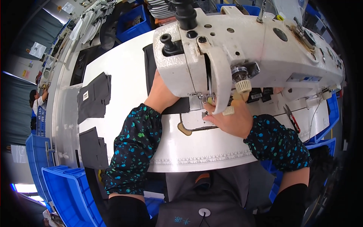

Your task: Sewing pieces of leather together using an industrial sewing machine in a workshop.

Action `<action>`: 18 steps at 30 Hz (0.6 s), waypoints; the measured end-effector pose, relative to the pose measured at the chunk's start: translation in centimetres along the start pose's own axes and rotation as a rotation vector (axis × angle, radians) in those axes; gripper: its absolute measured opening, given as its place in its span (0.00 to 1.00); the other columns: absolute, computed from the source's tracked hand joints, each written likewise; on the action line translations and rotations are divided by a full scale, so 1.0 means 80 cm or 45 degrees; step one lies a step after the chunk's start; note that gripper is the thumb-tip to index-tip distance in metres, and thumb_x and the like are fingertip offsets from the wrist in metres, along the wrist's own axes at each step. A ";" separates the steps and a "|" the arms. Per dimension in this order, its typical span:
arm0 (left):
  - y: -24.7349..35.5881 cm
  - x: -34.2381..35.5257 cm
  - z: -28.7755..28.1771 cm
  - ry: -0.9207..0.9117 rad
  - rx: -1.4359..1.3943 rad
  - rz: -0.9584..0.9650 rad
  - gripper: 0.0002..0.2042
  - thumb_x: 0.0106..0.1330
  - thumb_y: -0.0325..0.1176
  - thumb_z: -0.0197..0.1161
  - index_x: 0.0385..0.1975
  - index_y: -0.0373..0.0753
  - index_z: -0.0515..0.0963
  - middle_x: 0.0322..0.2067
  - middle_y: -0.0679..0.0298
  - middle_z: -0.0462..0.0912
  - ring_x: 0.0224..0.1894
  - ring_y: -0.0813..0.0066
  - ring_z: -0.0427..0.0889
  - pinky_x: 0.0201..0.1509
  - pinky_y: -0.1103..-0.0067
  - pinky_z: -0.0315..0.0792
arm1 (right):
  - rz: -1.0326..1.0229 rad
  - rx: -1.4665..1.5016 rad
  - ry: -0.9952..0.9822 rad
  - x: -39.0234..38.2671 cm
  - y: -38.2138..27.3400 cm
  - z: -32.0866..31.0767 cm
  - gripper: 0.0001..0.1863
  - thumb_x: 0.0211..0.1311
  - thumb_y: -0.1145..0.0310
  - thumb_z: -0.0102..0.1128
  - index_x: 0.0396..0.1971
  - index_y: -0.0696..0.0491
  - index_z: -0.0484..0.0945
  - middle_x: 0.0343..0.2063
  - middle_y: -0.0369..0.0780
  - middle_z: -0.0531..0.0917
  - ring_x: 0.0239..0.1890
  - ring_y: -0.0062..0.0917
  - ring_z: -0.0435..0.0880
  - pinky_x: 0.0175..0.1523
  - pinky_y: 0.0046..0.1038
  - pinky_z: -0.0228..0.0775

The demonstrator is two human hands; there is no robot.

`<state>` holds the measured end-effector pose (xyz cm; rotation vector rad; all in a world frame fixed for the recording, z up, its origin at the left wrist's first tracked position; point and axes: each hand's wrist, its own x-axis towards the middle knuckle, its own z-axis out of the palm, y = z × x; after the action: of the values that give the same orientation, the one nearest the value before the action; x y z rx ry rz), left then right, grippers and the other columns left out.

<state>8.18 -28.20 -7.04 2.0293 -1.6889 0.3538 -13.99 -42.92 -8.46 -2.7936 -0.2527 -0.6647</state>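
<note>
Dark cloth (150, 60) lies under the head of a white sewing machine (261, 49). My left hand (162, 94) rests on this cloth, its fingers hidden behind the machine head. By the needle and presser foot, my right hand (236, 120) has its thumb and forefinger bent inward. Part of that hand is behind a lever and a cream knob (243, 86), and whatever its fingers pinch is too small to make out. Patterned sleeve covers (138, 147) reach over both forearms.
Folded dark cloth pieces (94, 98) and another dark stack (93, 148) lie at the table's left. Red-handled snips (292, 119) lie on the right. A printed ruler (204, 158) runs along the front edge. Blue crates (70, 189) stand around; a person (39, 101) sits far left.
</note>
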 end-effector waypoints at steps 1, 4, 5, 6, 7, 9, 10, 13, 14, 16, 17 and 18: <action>0.003 -0.002 -0.002 0.001 -0.004 0.003 0.18 0.61 0.39 0.64 0.52 0.47 0.82 0.54 0.61 0.82 0.61 0.58 0.76 0.68 0.62 0.62 | 0.003 -0.004 -0.001 -0.002 0.001 -0.002 0.20 0.63 0.49 0.65 0.47 0.47 0.84 0.19 0.41 0.74 0.21 0.35 0.77 0.24 0.38 0.63; 0.016 -0.012 -0.012 -0.034 -0.004 -0.036 0.19 0.62 0.39 0.64 0.53 0.46 0.82 0.57 0.61 0.80 0.60 0.54 0.76 0.68 0.59 0.63 | -0.043 0.023 0.007 -0.002 0.001 -0.008 0.18 0.62 0.52 0.66 0.46 0.48 0.84 0.22 0.41 0.76 0.23 0.35 0.79 0.25 0.39 0.66; 0.020 -0.013 -0.015 -0.149 0.027 -0.217 0.18 0.62 0.39 0.64 0.52 0.45 0.82 0.56 0.61 0.80 0.59 0.53 0.76 0.64 0.58 0.67 | -0.146 0.078 -0.013 0.001 0.000 -0.012 0.18 0.60 0.54 0.66 0.45 0.49 0.84 0.25 0.41 0.77 0.25 0.35 0.80 0.27 0.39 0.69; 0.024 -0.016 -0.019 -0.263 0.058 -0.398 0.17 0.62 0.39 0.64 0.51 0.44 0.82 0.55 0.61 0.79 0.58 0.52 0.76 0.60 0.57 0.71 | -0.250 0.135 -0.032 0.005 -0.001 -0.016 0.17 0.59 0.56 0.67 0.44 0.50 0.83 0.28 0.40 0.78 0.27 0.34 0.81 0.29 0.38 0.72; 0.030 -0.018 -0.025 -0.261 0.066 -0.401 0.17 0.62 0.39 0.64 0.51 0.44 0.82 0.55 0.61 0.79 0.58 0.52 0.76 0.60 0.57 0.71 | -0.257 0.136 -0.028 0.008 -0.005 -0.022 0.17 0.59 0.56 0.67 0.44 0.50 0.83 0.28 0.40 0.78 0.27 0.34 0.81 0.29 0.38 0.72; 0.048 -0.025 -0.041 -0.361 0.384 -0.509 0.15 0.63 0.39 0.64 0.47 0.41 0.81 0.50 0.62 0.79 0.52 0.55 0.79 0.44 0.59 0.80 | -0.377 0.419 -0.187 0.012 -0.017 -0.032 0.20 0.57 0.58 0.67 0.46 0.54 0.82 0.39 0.41 0.81 0.40 0.34 0.83 0.42 0.36 0.78; 0.064 -0.026 -0.043 -0.340 0.521 -0.505 0.14 0.64 0.43 0.65 0.42 0.41 0.81 0.43 0.60 0.79 0.43 0.60 0.83 0.33 0.65 0.81 | -0.365 0.413 -0.190 0.010 -0.016 -0.030 0.20 0.57 0.58 0.67 0.46 0.54 0.82 0.39 0.41 0.81 0.40 0.34 0.83 0.42 0.36 0.78; 0.089 -0.045 -0.069 -0.555 0.784 -0.701 0.19 0.62 0.52 0.67 0.38 0.41 0.80 0.37 0.60 0.81 0.33 0.64 0.85 0.27 0.68 0.76 | -0.616 0.410 -0.054 0.011 -0.022 -0.022 0.23 0.59 0.58 0.67 0.49 0.58 0.80 0.49 0.43 0.81 0.52 0.34 0.80 0.56 0.35 0.75; 0.096 -0.044 -0.082 -0.631 0.760 -0.734 0.18 0.60 0.50 0.68 0.38 0.42 0.80 0.33 0.63 0.81 0.36 0.66 0.84 0.32 0.70 0.76 | -0.610 0.387 -0.142 0.008 -0.022 -0.019 0.25 0.59 0.58 0.67 0.52 0.58 0.79 0.53 0.44 0.80 0.57 0.35 0.79 0.61 0.37 0.71; 0.101 -0.046 -0.089 -0.402 0.644 -0.470 0.16 0.60 0.48 0.69 0.38 0.42 0.80 0.32 0.64 0.81 0.38 0.65 0.84 0.36 0.71 0.76 | -0.606 0.341 -0.234 0.007 -0.023 -0.021 0.26 0.61 0.57 0.66 0.54 0.58 0.78 0.56 0.44 0.80 0.60 0.35 0.78 0.67 0.39 0.68; 0.103 -0.045 -0.093 -0.173 0.519 -0.211 0.15 0.59 0.45 0.70 0.37 0.42 0.80 0.31 0.64 0.81 0.40 0.65 0.83 0.39 0.71 0.76 | -0.606 0.343 -0.231 0.006 -0.023 -0.021 0.26 0.61 0.57 0.66 0.54 0.58 0.78 0.56 0.44 0.80 0.60 0.35 0.78 0.67 0.39 0.68; 0.107 -0.037 -0.092 -0.177 0.277 -0.177 0.13 0.57 0.39 0.71 0.37 0.40 0.80 0.30 0.64 0.81 0.42 0.63 0.81 0.43 0.72 0.75 | -0.624 0.300 -0.222 0.005 -0.023 -0.021 0.25 0.62 0.57 0.66 0.54 0.58 0.79 0.56 0.44 0.81 0.60 0.35 0.78 0.66 0.39 0.68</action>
<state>-0.03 -23.03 -0.51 2.3652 -1.6379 0.3703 -14.77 -41.64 -6.50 -2.5695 -1.0026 -0.4480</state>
